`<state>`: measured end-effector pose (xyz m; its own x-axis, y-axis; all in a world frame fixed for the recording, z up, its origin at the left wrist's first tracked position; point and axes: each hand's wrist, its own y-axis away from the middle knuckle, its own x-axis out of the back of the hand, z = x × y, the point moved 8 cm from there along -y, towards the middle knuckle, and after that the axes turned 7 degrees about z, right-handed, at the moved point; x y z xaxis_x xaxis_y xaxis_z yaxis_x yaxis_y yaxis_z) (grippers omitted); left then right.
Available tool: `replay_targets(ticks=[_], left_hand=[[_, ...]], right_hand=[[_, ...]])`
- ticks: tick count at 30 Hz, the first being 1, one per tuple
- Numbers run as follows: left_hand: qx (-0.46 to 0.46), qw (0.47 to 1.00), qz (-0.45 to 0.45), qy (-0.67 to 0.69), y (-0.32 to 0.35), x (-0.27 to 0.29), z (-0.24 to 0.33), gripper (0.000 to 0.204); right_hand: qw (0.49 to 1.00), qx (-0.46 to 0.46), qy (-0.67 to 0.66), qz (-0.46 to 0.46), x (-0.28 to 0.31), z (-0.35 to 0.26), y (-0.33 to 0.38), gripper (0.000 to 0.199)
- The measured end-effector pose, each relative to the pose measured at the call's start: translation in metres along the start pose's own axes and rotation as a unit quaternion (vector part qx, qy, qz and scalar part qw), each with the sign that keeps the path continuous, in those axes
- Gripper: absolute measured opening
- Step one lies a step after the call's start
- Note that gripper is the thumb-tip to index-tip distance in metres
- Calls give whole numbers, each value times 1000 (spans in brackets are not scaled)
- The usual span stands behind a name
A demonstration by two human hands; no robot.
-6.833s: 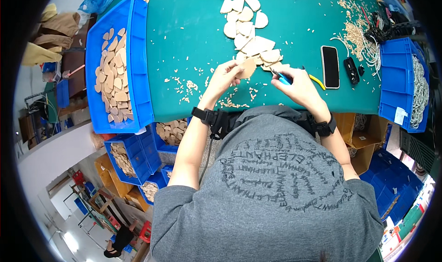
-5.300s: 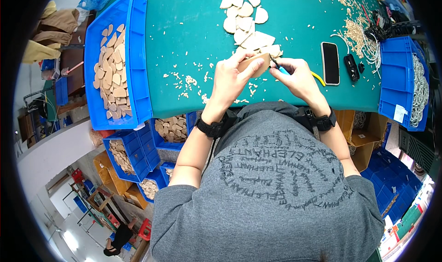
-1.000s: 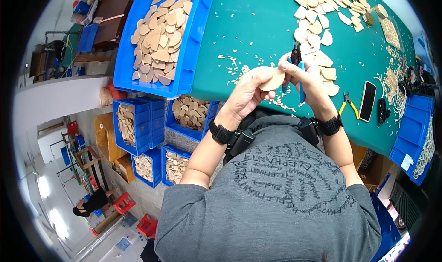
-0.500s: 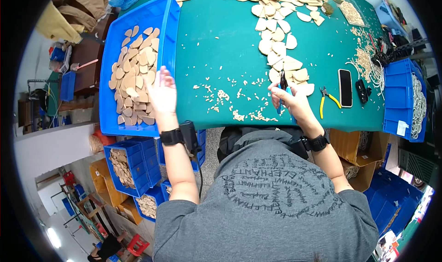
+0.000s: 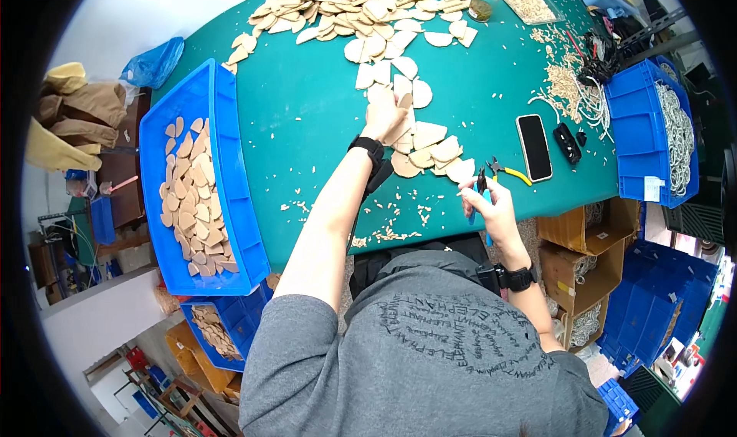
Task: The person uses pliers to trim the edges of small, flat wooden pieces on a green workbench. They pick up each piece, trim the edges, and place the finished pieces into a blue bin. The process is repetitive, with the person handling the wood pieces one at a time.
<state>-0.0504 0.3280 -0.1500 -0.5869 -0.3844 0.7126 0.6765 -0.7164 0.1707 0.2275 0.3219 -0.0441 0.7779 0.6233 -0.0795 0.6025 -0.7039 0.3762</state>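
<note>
From the head camera, the left arm stretches forward across the green table, and the left hand lies fingers together on the wooden pieces near mid-table; its fingertips are hidden. The right hand, bent close to the body, is curled around blue-handled cutters, whose jaws are hard to make out.

**Left hand crosses from bin to pile**

We see the left hand, at the blue bin half a second ago, now stretched out onto the pale wooden pieces on the green table. The right hand drops back toward the table edge, blue-handled cutters in its grip.
</note>
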Motion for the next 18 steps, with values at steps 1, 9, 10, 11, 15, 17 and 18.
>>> replay_targets(ticks=[1,9,10,11,15,17,18], left_hand=[[22,998,-42,51,-2,-2,-3,39],[107,836,-99,530,107,60,67,46],[112,833,-85,535,117,68,70,45],[118,829,-69,542,127,74,71,44],[147,761,43,630,156,89,66,43],[140,767,66,622,166,97,68,42],[142,769,74,619,169,96,63,41]], right_hand=[[1000,-1,13,5,3,-2,-3,16],[969,126,212,-25,-24,-42,-40,22],[966,112,231,-33,-30,-48,-41,25],[954,150,254,-42,-37,-52,-43,25],[937,201,274,-87,-61,-60,-40,24],[932,199,283,-111,-69,-61,-37,24],[934,204,274,-107,-71,-62,-36,24]])
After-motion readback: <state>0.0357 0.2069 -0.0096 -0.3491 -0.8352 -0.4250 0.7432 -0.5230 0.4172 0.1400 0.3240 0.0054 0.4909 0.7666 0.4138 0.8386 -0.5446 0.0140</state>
